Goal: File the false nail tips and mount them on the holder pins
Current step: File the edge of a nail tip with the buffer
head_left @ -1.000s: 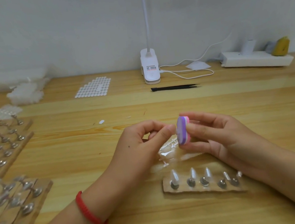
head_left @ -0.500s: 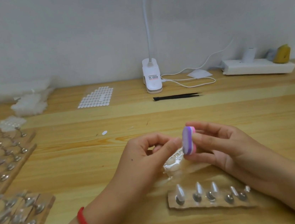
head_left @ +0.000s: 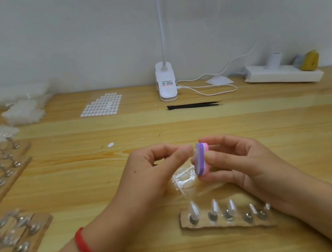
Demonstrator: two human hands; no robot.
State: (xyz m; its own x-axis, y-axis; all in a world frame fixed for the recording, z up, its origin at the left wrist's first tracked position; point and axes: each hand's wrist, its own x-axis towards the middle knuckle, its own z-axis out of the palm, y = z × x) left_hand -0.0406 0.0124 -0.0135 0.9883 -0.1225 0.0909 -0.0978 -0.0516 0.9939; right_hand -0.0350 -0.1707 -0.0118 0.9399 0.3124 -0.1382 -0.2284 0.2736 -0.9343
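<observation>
In the middle of the surface (head_left: 287,132), a little above it, my two hands meet. My right hand (head_left: 238,163) grips a purple and pink file block (head_left: 201,161), thumb on the near side and fingers curled over the far side, holding it upright on its long edge. My left hand (head_left: 155,169) pinches a clear nail tip (head_left: 191,151) between thumb and forefinger and holds it against the block's purple face; the tip is so small and clear that it barely shows. A red cord bracelet (head_left: 88,248) circles that wrist.

Just below the block, a clear frame of nail tips (head_left: 185,181) lies flat. Nearer to me sits a holder strip (head_left: 227,226) with a row of pins; three pins on its left carry upright clear tips, and the two on the right are partly hidden by my right wrist.

At the left edge are more holder boards (head_left: 5,166). Farther back lie black tweezers (head_left: 195,105), a white clip lamp base (head_left: 166,84), a sheet of white stickers (head_left: 101,104) and a white power strip (head_left: 284,73).
</observation>
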